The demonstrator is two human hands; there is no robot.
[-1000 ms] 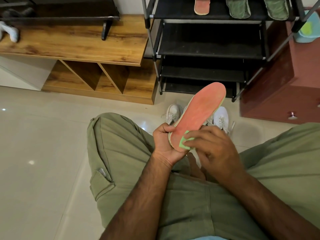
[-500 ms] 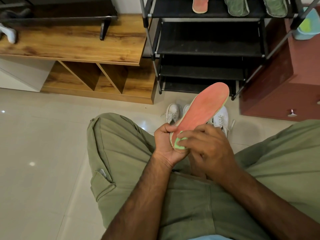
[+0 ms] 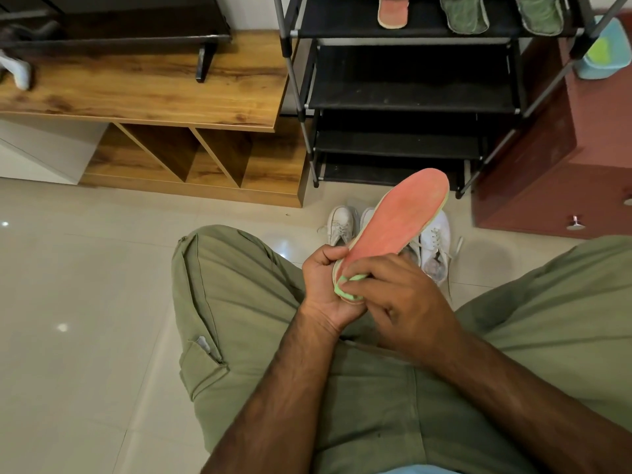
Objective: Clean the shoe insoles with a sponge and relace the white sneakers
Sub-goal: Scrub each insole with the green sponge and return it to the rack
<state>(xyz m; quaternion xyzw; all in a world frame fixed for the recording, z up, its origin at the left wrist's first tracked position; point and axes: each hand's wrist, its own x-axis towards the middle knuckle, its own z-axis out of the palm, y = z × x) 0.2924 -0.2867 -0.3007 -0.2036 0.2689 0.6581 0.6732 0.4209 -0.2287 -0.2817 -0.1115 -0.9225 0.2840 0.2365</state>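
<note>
My left hand (image 3: pixel 325 285) grips the heel end of an orange-pink insole (image 3: pixel 400 217), which slants up and to the right above my lap. My right hand (image 3: pixel 400 295) pinches a small green sponge (image 3: pixel 349 285) and presses it against the insole's heel; most of the sponge is hidden under my fingers. Behind the insole, white sneakers (image 3: pixel 434 248) stand on the floor, one (image 3: pixel 340 225) at the left, with loose laces showing.
A black shoe rack (image 3: pixel 410 97) stands ahead; its top shelf holds another orange insole (image 3: pixel 392 12) and two green insoles (image 3: pixel 465 13). A wooden bench with cubbies (image 3: pixel 154 97) is at the left, a red-brown cabinet (image 3: pixel 564 165) at the right. Tiled floor lies around my legs.
My right hand has slid the sponge down toward the insole's heel end. The insole tilted slightly further right; my left hand's grip stayed the same.
</note>
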